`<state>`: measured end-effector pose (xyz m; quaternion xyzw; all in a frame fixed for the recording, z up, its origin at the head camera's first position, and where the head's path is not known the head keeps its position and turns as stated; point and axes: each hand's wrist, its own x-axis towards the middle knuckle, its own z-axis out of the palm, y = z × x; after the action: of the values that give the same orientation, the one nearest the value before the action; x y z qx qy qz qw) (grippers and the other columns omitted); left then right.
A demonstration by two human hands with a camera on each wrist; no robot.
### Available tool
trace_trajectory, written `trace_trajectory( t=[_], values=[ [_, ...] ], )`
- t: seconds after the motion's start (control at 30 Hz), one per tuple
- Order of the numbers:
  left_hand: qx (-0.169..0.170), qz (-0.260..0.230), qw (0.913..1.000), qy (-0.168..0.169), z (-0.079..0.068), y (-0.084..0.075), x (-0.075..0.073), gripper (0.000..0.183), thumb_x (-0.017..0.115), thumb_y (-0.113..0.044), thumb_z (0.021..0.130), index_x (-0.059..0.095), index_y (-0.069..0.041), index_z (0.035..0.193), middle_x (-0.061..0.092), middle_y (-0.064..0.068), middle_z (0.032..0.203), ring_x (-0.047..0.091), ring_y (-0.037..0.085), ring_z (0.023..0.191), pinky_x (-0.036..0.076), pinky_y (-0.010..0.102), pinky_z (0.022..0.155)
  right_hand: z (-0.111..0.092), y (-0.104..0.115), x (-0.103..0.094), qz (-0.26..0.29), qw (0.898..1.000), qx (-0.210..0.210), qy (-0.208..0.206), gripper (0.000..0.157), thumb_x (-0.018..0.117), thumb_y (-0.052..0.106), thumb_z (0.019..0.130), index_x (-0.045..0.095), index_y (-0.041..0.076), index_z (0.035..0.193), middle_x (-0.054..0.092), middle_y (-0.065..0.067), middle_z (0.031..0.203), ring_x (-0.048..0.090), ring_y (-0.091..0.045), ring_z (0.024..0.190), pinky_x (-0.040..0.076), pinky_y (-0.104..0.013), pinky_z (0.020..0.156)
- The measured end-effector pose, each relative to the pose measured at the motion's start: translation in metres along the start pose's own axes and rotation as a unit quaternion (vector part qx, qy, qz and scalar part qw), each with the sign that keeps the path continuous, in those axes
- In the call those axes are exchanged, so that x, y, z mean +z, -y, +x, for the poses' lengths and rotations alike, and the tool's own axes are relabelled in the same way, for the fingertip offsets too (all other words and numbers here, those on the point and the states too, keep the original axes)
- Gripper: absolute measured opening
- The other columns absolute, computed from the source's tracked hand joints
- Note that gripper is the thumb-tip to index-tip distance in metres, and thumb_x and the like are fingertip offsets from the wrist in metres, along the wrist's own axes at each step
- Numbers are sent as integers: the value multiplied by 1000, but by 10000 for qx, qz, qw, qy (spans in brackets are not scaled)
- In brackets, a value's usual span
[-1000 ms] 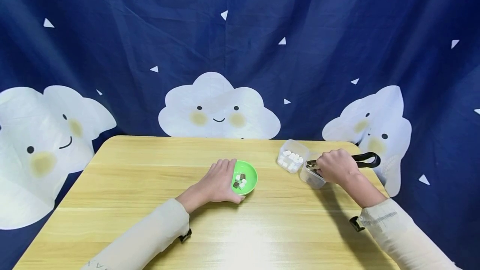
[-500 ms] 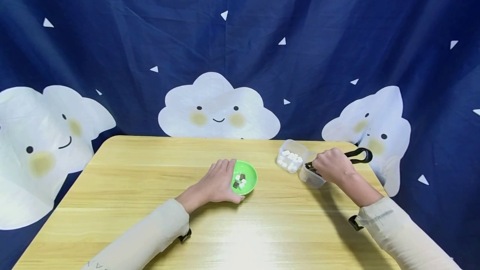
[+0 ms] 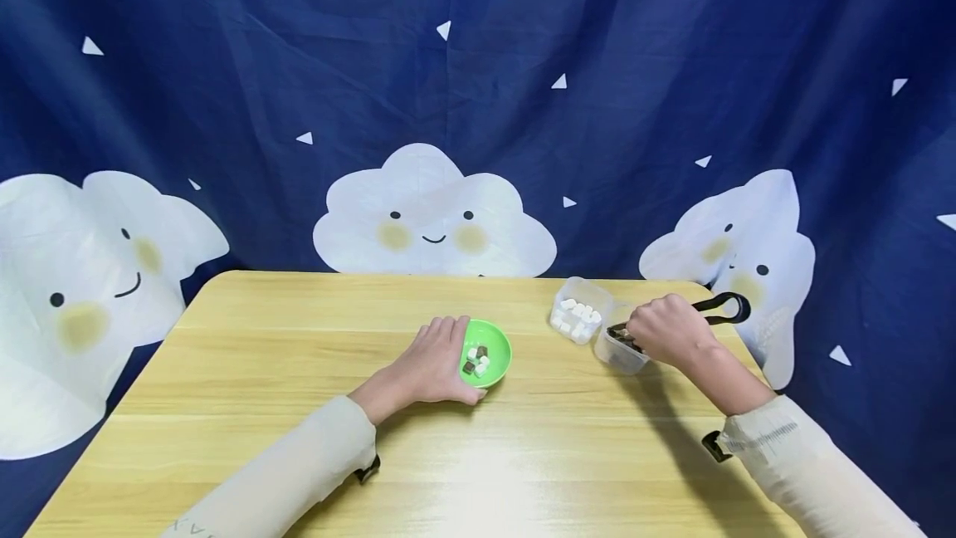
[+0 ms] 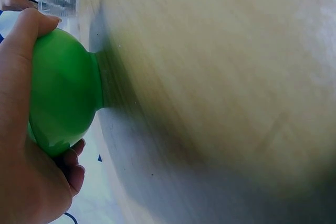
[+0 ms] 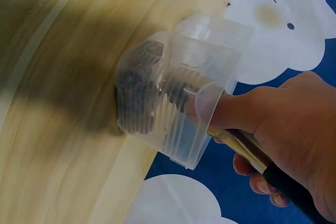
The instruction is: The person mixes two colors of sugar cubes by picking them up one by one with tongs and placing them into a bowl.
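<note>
On the table my left hand [image 3: 433, 364] grips a small green bowl [image 3: 499, 347] by its near-left side, the thumb and fingers spread around it. Inside lie several small white and dark brown cubes. Over at the right, my right hand [image 3: 670, 329] holds a pair of tongs [image 5: 245, 151] with a black looped handle. Their tips reach down into a clear ribbed plastic container [image 3: 618, 361] of dark pieces. In the right wrist view the thumb also shows behind the container's wall, and the tips are obscured by the plastic.
Just behind and left of that container stands a second clear container [image 3: 590, 289], with several white cubes in it. The wooden table [image 3: 299, 314] ends at a dark blue curtain [image 3: 478, 106] printed with smiling clouds.
My right hand and the tongs have shifted slightly left, then a little back right, with the tips staying in the container. My left hand keeps its hold on the bowl.
</note>
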<state>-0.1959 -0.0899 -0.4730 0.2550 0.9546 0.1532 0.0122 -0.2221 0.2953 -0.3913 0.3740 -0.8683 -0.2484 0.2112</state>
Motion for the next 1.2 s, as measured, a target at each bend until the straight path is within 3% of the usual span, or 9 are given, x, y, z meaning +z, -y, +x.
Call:
trace_trajectory(
  t=[0.4, 0.57, 0.77, 0.93, 1.0, 1.17, 1.2],
  values=[
    [29, -57, 10000, -7, 1, 1, 2, 122, 78, -69, 64, 32, 1, 153, 54, 13, 119, 47, 26, 106, 43, 41, 94, -6, -2, -2, 307, 9994, 86, -99, 42, 61, -2, 74, 34, 22, 53, 34, 8, 51, 26, -9, 48, 38, -34, 40],
    [8, -53, 10000, 8, 1, 1, 2, 122, 78, -68, 64, 32, 2, 153, 54, 13, 120, 47, 26, 106, 43, 42, 95, -10, -4, -2, 418, 9987, 277, -120, 43, 71, 11, 80, 37, 20, 54, 36, 6, 51, 31, -10, 46, 39, -35, 40],
    [-8, -18, 10000, 16, 0, 0, 0, 120, 77, -69, 64, 34, 0, 152, 54, 12, 118, 46, 25, 104, 43, 40, 93, -18, -6, -1, 438, 9979, 438, -176, 48, 84, 31, 78, 43, 16, 57, 39, 5, 50, 36, -13, 43, 40, -37, 40],
    [-11, 10, 10000, 35, -1, 0, -1, 120, 77, -69, 64, 33, 0, 153, 54, 12, 119, 46, 25, 105, 43, 39, 94, -24, -8, 1, 403, 9976, 508, -240, 49, 82, 36, 81, 45, 13, 60, 38, 4, 50, 37, -15, 43, 39, -37, 38],
    [-13, 10, 10000, 43, 0, 0, 0, 121, 77, -69, 65, 33, 0, 153, 54, 12, 120, 46, 25, 106, 43, 40, 94, -26, -9, 2, 382, 9973, 521, -347, 52, 62, 43, 99, 46, 11, 61, 39, 2, 50, 38, -16, 42, 40, -38, 38],
    [-8, 27, 10000, 51, 0, 1, 1, 121, 77, -70, 65, 32, 0, 154, 54, 13, 120, 47, 25, 106, 43, 40, 94, -32, -10, 8, 396, 9968, 574, -383, 52, 61, 44, 99, 48, 9, 63, 42, 1, 50, 40, -18, 40, 40, -39, 36],
    [-6, 27, 10000, 52, 0, 0, 1, 121, 77, -70, 65, 32, 0, 153, 54, 13, 120, 47, 25, 106, 43, 40, 94, -32, -10, 8, 411, 9967, 605, -363, 48, 72, 41, 91, 49, 9, 63, 42, 0, 50, 39, -19, 40, 40, -40, 36]
  ],
)
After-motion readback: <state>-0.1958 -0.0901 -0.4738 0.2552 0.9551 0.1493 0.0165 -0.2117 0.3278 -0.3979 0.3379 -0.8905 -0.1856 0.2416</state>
